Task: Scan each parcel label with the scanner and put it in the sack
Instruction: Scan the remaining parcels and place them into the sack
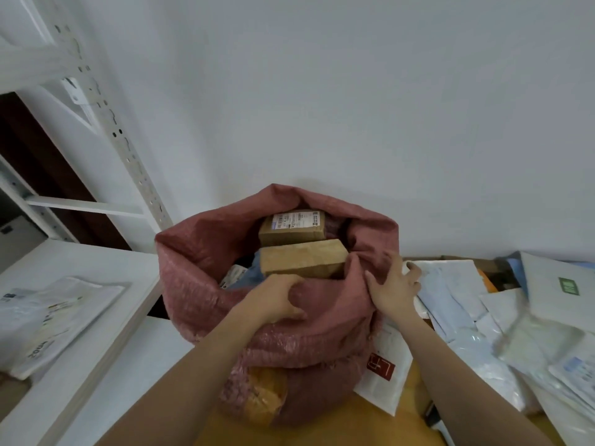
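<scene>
Plain white wall (354,91) behind everything, filling the upper half of the view. At 10 o'clock, white metal shelving (106,123) with a perforated upright, tilted by the wide lens. At 8 o'clock, white table (96,317) carrying flat grey-white mailers (54,313) with printed labels, lying just beside the near edge.

At the centre, pink woven sack (199,272), standing open on an orange-brown surface (370,420), mouth rolled outward. Inside, at 12 o'clock of the opening, brown box with label (291,227) facing up; just in front and touching it, plain brown box (302,257), lying flat. Underneath these, at 9 o'clock of the opening, bits of blue and white packets, only partly visible. Through the sack wall near the bottom, something yellow showing faintly.

Left hand (280,299) clenched on the near rim of the sack, fingers curled over the fabric, thumb pressing outside. Right hand (394,289) grasping the rim at 3 o'clock of the opening, fingers spread over a bunched fold. Both forearms bare, reaching from the lower edge.

At 4 o'clock, white mailer with red square mark (383,371) leaning against the sack. At 3 o'clock, loose pile of parcels (483,323), white and pale blue plastic mailers overlapping, one grey mailer with green mark (560,284) on top at the far right. Scanner not visible anywhere.
</scene>
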`<state>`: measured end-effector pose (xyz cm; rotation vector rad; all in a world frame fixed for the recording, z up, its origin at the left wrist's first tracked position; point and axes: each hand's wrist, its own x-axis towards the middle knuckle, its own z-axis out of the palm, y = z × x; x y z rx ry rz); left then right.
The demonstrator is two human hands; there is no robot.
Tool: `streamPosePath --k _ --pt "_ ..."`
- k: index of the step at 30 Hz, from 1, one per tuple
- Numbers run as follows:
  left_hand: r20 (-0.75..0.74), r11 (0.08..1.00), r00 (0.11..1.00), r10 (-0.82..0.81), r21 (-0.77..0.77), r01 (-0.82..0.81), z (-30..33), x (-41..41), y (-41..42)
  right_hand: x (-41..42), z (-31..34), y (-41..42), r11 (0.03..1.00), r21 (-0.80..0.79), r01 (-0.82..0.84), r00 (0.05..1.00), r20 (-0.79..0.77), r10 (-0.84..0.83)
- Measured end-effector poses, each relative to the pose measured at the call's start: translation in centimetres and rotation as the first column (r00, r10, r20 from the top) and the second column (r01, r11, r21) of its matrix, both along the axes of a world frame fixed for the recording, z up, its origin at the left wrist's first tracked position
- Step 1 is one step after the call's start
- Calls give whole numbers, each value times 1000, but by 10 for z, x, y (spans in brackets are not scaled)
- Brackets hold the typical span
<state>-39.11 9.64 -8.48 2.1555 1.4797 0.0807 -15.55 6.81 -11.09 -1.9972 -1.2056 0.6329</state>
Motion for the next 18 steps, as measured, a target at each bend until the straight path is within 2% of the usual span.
streamPosePath --k 3,5,8,10,12,15,18 --pt "-164 981 986 30 193 3 -13 3 -11 -2 3 -2 992 38 -121 990 -65 124" --pt "-172 957 978 117 284 -64 -16 7 -13 2 0 -3 979 31 -204 977 -59 205" --pt "-203 970 961 190 193 -151 -18 19 -22 21 -9 -13 964 12 -265 964 20 265" --pt "-246 963 936 253 160 -219 -21 32 -35 40 -14 -29 960 21 -280 960 19 280" --pt "-188 917 905 381 201 -345 -26 44 -53 63 -18 -47 958 21 -287 957 -19 288" --pt "-54 815 860 507 355 -458 -31 62 -81 95 -34 -72 959 -103 -266 963 -76 259" --pt "-72 746 810 581 445 -496 -43 75 -118 110 -58 -90 921 -216 -325 945 -48 322"
